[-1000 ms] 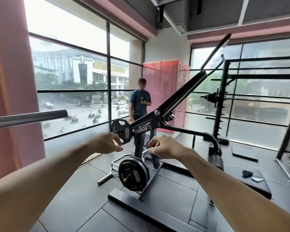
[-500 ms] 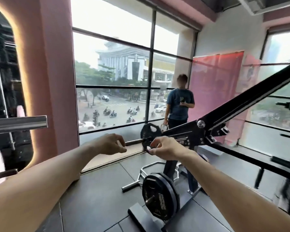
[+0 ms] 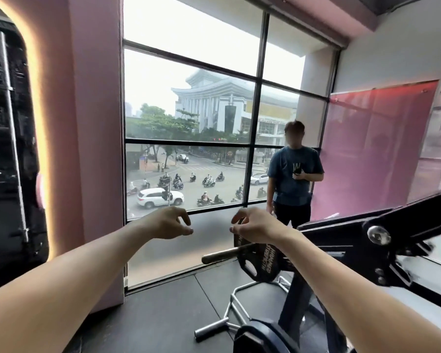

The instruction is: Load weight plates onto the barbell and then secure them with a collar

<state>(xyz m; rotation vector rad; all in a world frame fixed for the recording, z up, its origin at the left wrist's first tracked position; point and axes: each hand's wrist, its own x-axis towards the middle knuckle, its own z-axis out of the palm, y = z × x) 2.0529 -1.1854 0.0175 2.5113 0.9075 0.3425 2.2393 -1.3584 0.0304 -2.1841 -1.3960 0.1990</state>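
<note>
A small black weight plate (image 3: 259, 263) with white lettering sits on a steel loading sleeve (image 3: 224, 254) that sticks out to the left from a black machine arm (image 3: 372, 233). My right hand (image 3: 255, 225) hovers just above the plate's top edge, fingers curled and apart, holding nothing. My left hand (image 3: 168, 222) floats to the left of the sleeve's end, thumb and fingers loosely apart, also empty. A larger dark plate (image 3: 262, 337) shows at the bottom edge. No collar is visible.
A person in a blue shirt (image 3: 294, 179) stands behind the machine by the large window (image 3: 189, 123). A steel hex bar (image 3: 237, 309) lies on the dark floor under the sleeve. A pink pillar (image 3: 92, 123) rises on the left, with a dark rack (image 3: 8, 123) beyond it.
Both hands have come off the small plate and risen slightly, moving apart. The view has swung left and closer to the window; the bar at the left is out of sight.
</note>
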